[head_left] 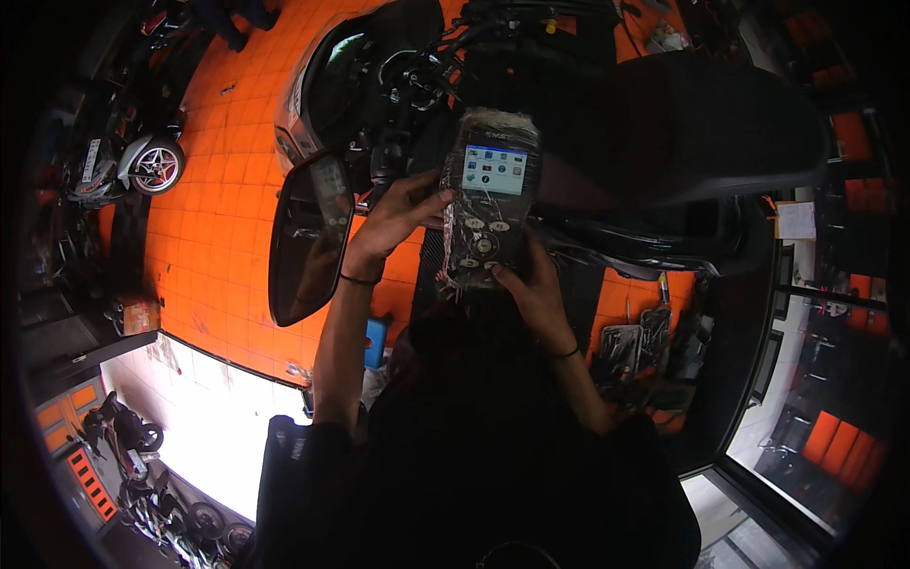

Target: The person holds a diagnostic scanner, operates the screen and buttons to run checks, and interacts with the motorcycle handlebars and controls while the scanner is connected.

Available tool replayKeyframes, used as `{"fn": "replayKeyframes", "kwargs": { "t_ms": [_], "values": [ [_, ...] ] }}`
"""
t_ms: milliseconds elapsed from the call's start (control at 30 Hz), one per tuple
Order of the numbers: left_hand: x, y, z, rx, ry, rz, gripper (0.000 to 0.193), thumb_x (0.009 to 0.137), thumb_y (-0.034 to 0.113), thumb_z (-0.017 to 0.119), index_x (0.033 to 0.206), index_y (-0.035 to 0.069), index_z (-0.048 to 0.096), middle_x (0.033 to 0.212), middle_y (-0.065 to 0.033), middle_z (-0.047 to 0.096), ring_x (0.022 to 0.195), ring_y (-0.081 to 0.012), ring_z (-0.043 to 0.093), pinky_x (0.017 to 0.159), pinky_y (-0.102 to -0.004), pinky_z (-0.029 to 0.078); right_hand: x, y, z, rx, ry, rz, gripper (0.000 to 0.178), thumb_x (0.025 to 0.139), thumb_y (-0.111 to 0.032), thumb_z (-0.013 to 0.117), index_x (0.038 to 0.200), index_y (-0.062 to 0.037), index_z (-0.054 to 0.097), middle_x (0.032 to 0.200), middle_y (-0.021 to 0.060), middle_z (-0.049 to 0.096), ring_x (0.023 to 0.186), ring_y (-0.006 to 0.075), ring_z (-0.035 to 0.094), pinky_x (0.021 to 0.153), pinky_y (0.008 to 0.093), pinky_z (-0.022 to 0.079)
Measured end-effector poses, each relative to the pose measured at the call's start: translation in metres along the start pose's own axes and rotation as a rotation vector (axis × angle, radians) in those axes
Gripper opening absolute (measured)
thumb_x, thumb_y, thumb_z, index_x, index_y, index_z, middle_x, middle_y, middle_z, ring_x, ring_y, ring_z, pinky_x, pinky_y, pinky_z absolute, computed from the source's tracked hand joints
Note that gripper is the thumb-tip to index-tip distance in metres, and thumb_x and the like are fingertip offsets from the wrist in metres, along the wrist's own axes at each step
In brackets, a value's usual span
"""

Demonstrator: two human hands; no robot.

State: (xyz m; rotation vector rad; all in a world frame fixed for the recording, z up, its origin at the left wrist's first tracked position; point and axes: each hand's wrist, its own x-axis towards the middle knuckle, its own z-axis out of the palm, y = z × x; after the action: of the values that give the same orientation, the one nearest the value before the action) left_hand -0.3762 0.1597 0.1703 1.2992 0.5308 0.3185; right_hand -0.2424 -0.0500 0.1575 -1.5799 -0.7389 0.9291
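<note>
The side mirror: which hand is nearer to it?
Left. The left hand grips the handheld device just right of the mirror; the right hand holds its bottom, farther away.

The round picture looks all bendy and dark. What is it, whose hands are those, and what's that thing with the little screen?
The picture comes from a small camera worn on a person's head, looking down. Its very wide lens bends straight lines, so the orange tiled floor looks curved. The two arms coming up from the bottom belong to that person. The left hand and the right hand together hold a handheld device with a lit screen and round buttons, wrapped in clear plastic. Right behind it stands a motorcycle with a dark seat, and its mirror sticks out on the left. Another motorcycle is parked farther away, and tools lie on the floor at the right.
</note>
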Motion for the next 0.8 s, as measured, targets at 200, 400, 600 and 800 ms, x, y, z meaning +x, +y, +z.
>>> {"fn": "replayKeyframes", "kwargs": {
  "t_ms": [200, 400, 600, 800],
  "values": [
    [0.002, -0.001, -0.003, 0.06, -0.005, 0.012, 0.056, 0.091, 0.017, 0.07, 0.137, -0.008, 0.048, 0.115, -0.016, 0.067, 0.101, -0.0185, 0.066, 0.085, -0.0314, 0.057, 0.003, 0.007, 0.004, -0.043, 0.017, -0.048, 0.074, 0.084, -0.015, 0.071, 0.146, 0.0048, 0.035, 0.137, 0.0246, 0.051, 0.129, 0.0308, 0.05, 0.107, 0.0389, 0.041],
    [0.0, 0.004, 0.002, 0.016, -0.014, 0.003, 0.054, 0.092, 0.015, 0.068, 0.137, -0.006, 0.048, 0.117, -0.0137, 0.066, 0.104, -0.0181, 0.064, 0.088, -0.0315, 0.055, 0.004, 0.002, 0.002, -0.01, 0.004, -0.07, 0.073, 0.084, -0.014, 0.072, 0.145, 0.0046, 0.036, 0.136, 0.0236, 0.052, 0.128, 0.0299, 0.051, 0.107, 0.0379, 0.04],
    [-0.002, 0.002, 0.0, 0.015, -0.011, 0.03, 0.056, 0.092, 0.015, 0.068, 0.14, -0.005, 0.046, 0.12, -0.0145, 0.065, 0.107, -0.0188, 0.064, 0.088, -0.0323, 0.055, 0.005, 0.008, 0.001, 0.013, 0.006, -0.054, 0.072, 0.083, -0.013, 0.072, 0.144, 0.0046, 0.036, 0.135, 0.0228, 0.052, 0.127, 0.0296, 0.051, 0.107, 0.0379, 0.041],
    [-0.003, 0.001, -0.001, 0.004, -0.018, 0.021, 0.058, 0.093, 0.016, 0.068, 0.141, -0.005, 0.044, 0.12, -0.0144, 0.065, 0.107, -0.0188, 0.064, 0.089, -0.0321, 0.055, 0.009, 0.009, 0.004, 0.036, 0.028, -0.066, 0.063, 0.087, -0.015, 0.07, 0.14, 0.0043, 0.041, 0.131, 0.0214, 0.056, 0.123, 0.0282, 0.055, 0.104, 0.0375, 0.043]
  ]
}}
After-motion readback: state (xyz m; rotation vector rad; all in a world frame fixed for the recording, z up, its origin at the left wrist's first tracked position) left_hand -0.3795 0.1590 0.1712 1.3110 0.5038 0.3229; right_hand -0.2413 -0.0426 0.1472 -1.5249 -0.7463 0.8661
